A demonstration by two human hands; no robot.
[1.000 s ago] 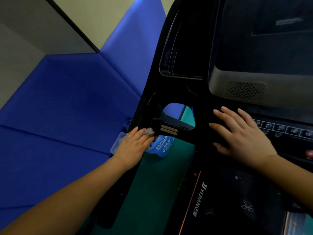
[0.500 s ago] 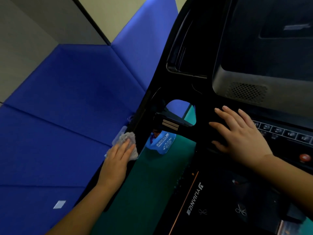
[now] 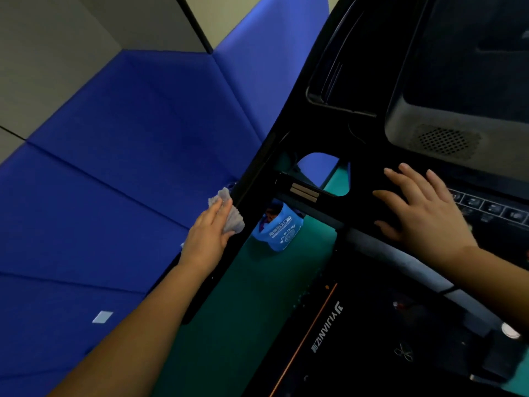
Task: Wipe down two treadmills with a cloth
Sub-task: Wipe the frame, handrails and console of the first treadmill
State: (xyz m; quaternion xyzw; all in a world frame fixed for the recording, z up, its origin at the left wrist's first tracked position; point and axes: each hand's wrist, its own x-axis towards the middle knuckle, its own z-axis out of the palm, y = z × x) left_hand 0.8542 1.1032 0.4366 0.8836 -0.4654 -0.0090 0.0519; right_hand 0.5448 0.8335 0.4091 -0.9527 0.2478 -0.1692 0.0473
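Looking down over the left side of a black treadmill (image 3: 363, 179), we note both bare hands on the machine.

Left hand (image 3: 209, 236): fingers laid out fairly straight over a crumpled grey cloth (image 3: 233, 217), pressing it against the outer edge of the slanted black side post (image 3: 254, 181). Part of the cloth bunches out past the fingertips on the far side. We cannot see the thumb.

Right hand (image 3: 423, 213): flat, fingers spread wide, holding nothing. The palm rests on the dark panel just below the grey console housing (image 3: 400, 130). A row of small buttons (image 3: 492, 209) lies just right of the fingers.

Console: a dark screen (image 3: 472, 67) sits at far right, with a round speaker grille (image 3: 446, 141) in the housing beneath it. A grey padded handrail (image 3: 400, 259) runs from under the right wrist toward the near right.

Below the frame: a blue printed bag (image 3: 279, 230) stands on the green floor (image 3: 257, 296), just right of the cloth and on the other side of the post. The treadmill deck (image 3: 372, 353) at near right carries white lettering (image 3: 326, 328) and a thin orange stripe (image 3: 309, 333) along its left edge.

Left of the machine: blue padded mats (image 3: 128, 156) cover the ground and rise up the far wall. A small pale square (image 3: 102, 316) lies on the near mat, well apart from the left arm.
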